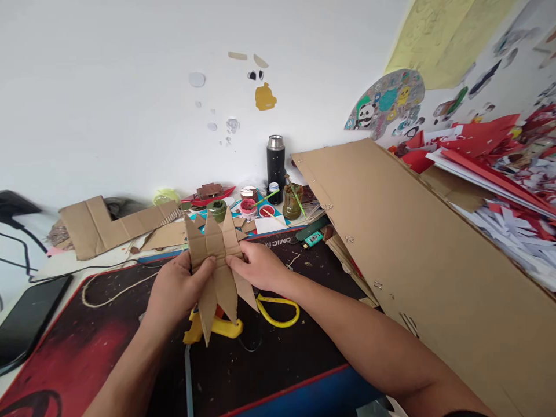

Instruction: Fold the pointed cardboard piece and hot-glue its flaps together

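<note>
Between my two hands is a cardboard cutout [220, 267] with pointed, leaf-like strips at its top and bottom, held up over the dark desk mat [313, 341]. My left hand [180, 282] grips its left side, thumb pressed on the front. My right hand [256, 263] pinches the right side, thumb also on the front near the middle; the fingers behind the cardboard are hidden. Below the cutout lies a yellow tool [228, 329], partly covered by it, probably a glue gun. Yellow-handled scissors [280, 321] rest to the right, only one handle loop plainly visible.
A large cardboard sheet [417, 249] leans along the right side. Paint jars [248, 208], brushes and a black thermos [275, 165] stand by the wall. At left are a phone [32, 321], a string [113, 298] and an L-shaped cardboard piece [93, 226]. Paper scraps [508, 226] heap up far right.
</note>
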Available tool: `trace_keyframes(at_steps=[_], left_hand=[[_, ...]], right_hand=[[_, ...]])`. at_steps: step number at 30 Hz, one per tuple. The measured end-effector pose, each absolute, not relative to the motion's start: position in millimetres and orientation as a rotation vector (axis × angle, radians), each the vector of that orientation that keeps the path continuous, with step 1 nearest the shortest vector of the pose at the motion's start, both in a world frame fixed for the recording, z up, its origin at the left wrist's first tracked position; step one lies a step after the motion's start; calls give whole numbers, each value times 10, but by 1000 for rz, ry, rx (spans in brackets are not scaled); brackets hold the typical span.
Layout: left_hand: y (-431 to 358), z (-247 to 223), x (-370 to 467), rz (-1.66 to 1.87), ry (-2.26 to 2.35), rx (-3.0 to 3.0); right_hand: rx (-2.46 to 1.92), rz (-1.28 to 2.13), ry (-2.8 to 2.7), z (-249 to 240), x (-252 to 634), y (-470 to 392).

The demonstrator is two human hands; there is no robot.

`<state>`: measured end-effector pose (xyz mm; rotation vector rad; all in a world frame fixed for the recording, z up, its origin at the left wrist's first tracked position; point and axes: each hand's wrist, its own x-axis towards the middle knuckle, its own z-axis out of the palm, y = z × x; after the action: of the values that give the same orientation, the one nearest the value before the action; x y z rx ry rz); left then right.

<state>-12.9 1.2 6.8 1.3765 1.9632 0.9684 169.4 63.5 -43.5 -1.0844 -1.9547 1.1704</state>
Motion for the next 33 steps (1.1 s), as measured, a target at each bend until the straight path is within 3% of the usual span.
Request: trace_keyframes(at_steps=[3,9,16,24,33], left_hand=[[8,62,-92,952,2041,1407],[-33,43,-93,1062,1648,1043],[-27,73,-174,930,1499,1126],[-26,106,-154,1054,1444,1120],[19,-36,-334,840,1534,1331]], right_hand=[[-1149,1122,-1983,-434,1686,637],[-946,1350,-1796,-374,1697,624],[-950,1451,-1607,-325,1743,709],[-802,1771,-1449,-348,1715,658],[-887,1617,-1599,-317,1724,630]])
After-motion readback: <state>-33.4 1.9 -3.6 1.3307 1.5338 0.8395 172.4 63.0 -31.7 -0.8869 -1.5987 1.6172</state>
